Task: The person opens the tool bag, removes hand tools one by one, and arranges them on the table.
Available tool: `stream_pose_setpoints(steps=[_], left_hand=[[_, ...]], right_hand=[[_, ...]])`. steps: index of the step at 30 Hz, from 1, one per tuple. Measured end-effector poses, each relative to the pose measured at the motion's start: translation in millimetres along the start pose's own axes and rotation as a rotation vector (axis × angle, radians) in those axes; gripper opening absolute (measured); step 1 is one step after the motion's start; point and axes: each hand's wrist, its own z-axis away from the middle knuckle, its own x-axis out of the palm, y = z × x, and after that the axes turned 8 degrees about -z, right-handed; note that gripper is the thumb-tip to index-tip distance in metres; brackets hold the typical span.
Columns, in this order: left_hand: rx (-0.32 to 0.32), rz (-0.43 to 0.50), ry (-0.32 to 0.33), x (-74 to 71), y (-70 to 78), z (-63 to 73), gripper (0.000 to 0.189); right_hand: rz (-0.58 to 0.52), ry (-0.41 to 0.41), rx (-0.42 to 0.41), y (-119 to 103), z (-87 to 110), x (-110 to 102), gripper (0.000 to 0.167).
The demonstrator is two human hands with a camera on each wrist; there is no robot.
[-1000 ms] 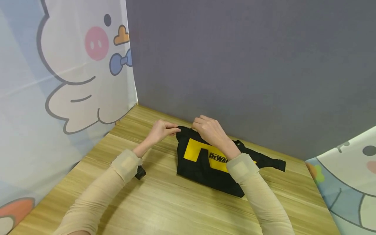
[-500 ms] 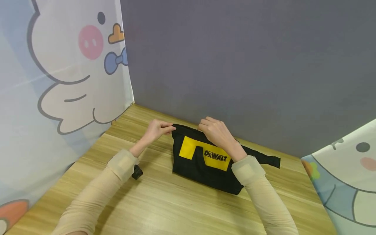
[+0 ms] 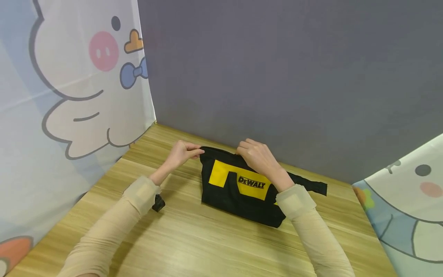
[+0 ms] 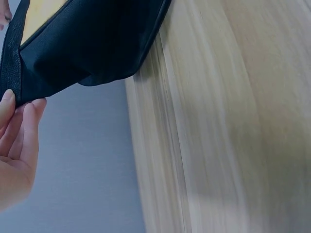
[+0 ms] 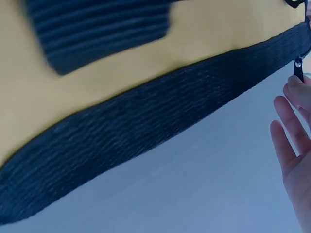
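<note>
A black and yellow DeWALT tool bag [image 3: 252, 182] stands on the wooden table near the grey back panel. My left hand [image 3: 180, 154] pinches the bag's upper left corner between thumb and fingers; the left wrist view shows this hand [image 4: 19, 145] with the black fabric edge between them. At the top edge, my right hand [image 3: 258, 157] is partway along. In the right wrist view its thumb and finger pinch a small zipper pull [image 5: 298, 70]. A black strap [image 5: 146, 116] crosses that view in front of the yellow panel. The right forearm hides part of the bag's right side.
A small black object [image 3: 158, 203] lies on the table [image 3: 194, 246] beside the left cuff. A black strap-like end [image 3: 316, 187] extends to the right behind the right forearm. Cartoon-printed panels [image 3: 79, 115] stand at left and right.
My right hand has slid right along the bag's top edge, and more of the DeWALT lettering shows. The left hand keeps its hold on the corner. The whole head view has shifted slightly.
</note>
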Motion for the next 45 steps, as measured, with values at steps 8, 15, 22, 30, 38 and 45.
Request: stream_pose_setpoints(steps=[8, 15, 22, 30, 38, 45], left_hand=[[0.007, -0.023, 0.019, -1.9, -3.5, -2.6, 0.027], [0.001, -0.02, 0.026, -1.6, -3.6, -3.3, 0.028], [-0.004, -0.025, 0.026, -0.9, -3.6, -5.0, 0.027], [0.02, -0.057, 0.022, 0.0, -4.3, 1.8, 0.027], [0.033, -0.081, 0.023, 0.4, -2.5, 5.5, 0.028], [0.047, -0.09, 0.024, 2.7, -1.5, 1.3, 0.028]], right_hand=[[0.01, -0.002, -0.022, 5.0, 5.3, -4.6, 0.011], [0.024, 0.005, -0.011, 12.2, 17.2, -5.9, 0.009], [0.025, 0.015, -0.006, 16.0, 23.8, -5.5, 0.01], [0.032, 0.052, -0.018, 13.3, 34.5, -0.8, 0.009], [0.042, 0.049, -0.009, 10.4, 37.4, -3.3, 0.009], [0.038, 0.036, -0.005, 12.3, 39.1, -8.8, 0.01]])
